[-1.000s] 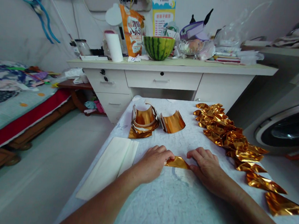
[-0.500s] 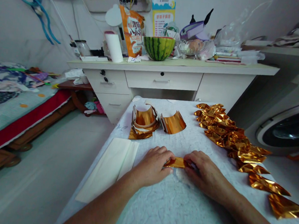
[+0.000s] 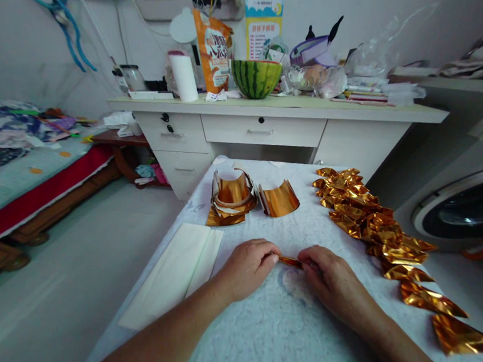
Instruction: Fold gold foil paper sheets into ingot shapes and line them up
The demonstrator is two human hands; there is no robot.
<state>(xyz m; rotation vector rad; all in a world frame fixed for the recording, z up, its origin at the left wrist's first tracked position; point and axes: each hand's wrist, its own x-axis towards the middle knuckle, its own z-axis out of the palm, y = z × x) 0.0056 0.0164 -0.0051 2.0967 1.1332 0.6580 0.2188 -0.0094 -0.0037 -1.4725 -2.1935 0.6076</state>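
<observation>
A narrow strip of gold foil paper [image 3: 290, 262] stretches between my two hands, just above or on the cloth-covered table. My left hand [image 3: 248, 266] pinches its left end between thumb and fingers. At the other end, the closed fingers of my right hand [image 3: 322, 272] grip it and hide that tip. Beyond my hands stand a curled stack of gold foil sheets [image 3: 232, 194] and a smaller curved stack of gold sheets [image 3: 281, 199]. Folded gold foil pieces [image 3: 383, 230] lie in a long heap to the right.
Folded white paper [image 3: 169, 273] lies left of my left forearm. Past the table [image 3: 295, 343] stands a white desk [image 3: 267, 129] holding a watermelon half [image 3: 255, 78] and an orange pouch [image 3: 213, 54]. A washing machine [image 3: 468, 195] is at right, a bed [image 3: 34, 180] at left.
The gold foil between my hands shows as a much thinner strip than before, folded or turned edge-on. My left thumb has come up onto its end. Both hands stay in nearly the same place.
</observation>
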